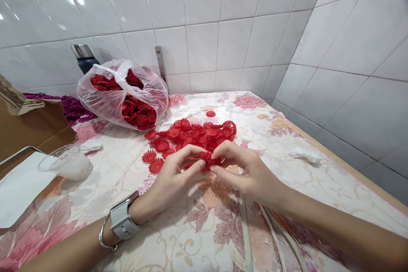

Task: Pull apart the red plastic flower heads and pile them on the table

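Between both hands is a small red fringed flower piece [208, 160], bunched up and partly covered by the fingers. My left hand [182, 169] pinches it from the left with thumb and index finger. From the right, my right hand [244, 165] grips the same piece between thumb and fingertips. Just behind the hands lies a loose pile of red fringed flower pieces [191, 134], round with toothed edges, some flat and some curled. One single red disc [210, 114] sits apart at the back of the pile.
A tied clear plastic bag [123, 95] full of red pieces stands back left, before a dark bottle [85, 59]. At left are a cardboard box [38, 129], a clear plastic cup [72, 163] and white paper [27, 187]. Crumpled white tissue [305, 155] lies right. Tiled walls enclose the flowered tablecloth [178, 238].
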Action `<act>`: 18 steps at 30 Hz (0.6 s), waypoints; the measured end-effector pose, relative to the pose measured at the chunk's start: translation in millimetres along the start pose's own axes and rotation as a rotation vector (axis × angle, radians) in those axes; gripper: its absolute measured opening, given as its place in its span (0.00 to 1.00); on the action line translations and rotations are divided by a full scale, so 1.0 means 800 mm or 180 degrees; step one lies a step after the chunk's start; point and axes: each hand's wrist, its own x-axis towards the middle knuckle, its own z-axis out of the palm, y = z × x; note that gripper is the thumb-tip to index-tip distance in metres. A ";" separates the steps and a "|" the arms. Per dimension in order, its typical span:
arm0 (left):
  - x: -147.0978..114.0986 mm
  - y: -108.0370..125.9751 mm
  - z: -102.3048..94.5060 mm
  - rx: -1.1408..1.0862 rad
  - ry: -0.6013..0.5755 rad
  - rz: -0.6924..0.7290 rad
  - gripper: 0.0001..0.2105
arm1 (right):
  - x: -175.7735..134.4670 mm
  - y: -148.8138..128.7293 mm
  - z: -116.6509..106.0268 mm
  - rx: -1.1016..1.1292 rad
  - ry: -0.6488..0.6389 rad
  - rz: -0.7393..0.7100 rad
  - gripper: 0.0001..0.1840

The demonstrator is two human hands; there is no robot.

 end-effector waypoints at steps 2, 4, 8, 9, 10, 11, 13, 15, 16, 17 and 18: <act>0.000 0.001 0.000 0.0132 0.0043 0.0205 0.02 | 0.002 -0.002 -0.002 -0.0081 0.0011 -0.0043 0.04; -0.002 0.002 0.001 0.0360 0.0148 0.0365 0.02 | 0.003 -0.003 -0.003 -0.0127 0.0047 -0.0105 0.06; -0.005 0.003 0.004 0.0664 0.0252 0.0408 0.05 | 0.003 -0.003 -0.003 -0.0035 -0.0030 -0.0044 0.06; -0.005 0.004 0.005 0.0651 0.0272 0.0356 0.06 | 0.002 -0.002 -0.003 -0.0097 -0.0016 -0.0099 0.05; -0.005 0.005 0.005 0.0583 0.0298 0.0275 0.06 | 0.001 -0.002 -0.002 -0.0200 0.0035 -0.0217 0.04; -0.005 0.007 0.006 0.0463 0.0328 0.0163 0.06 | 0.000 -0.001 -0.001 -0.0347 0.0117 -0.0394 0.04; -0.003 0.010 0.008 0.0105 0.0370 -0.0157 0.06 | -0.003 -0.001 0.001 -0.0787 0.0313 -0.0916 0.06; -0.002 0.013 0.009 -0.0380 0.0356 -0.0549 0.06 | -0.006 -0.001 0.002 -0.1420 0.0367 -0.1586 0.11; -0.001 0.013 0.009 -0.0641 0.0326 -0.0740 0.06 | -0.007 -0.001 0.001 -0.1773 0.0324 -0.1932 0.13; -0.001 0.014 0.009 -0.0901 0.0281 -0.0903 0.05 | -0.008 -0.002 0.001 -0.2104 0.0266 -0.2251 0.14; -0.001 0.014 0.008 -0.1135 0.0219 -0.1016 0.05 | -0.009 -0.003 0.000 -0.2369 0.0224 -0.2510 0.14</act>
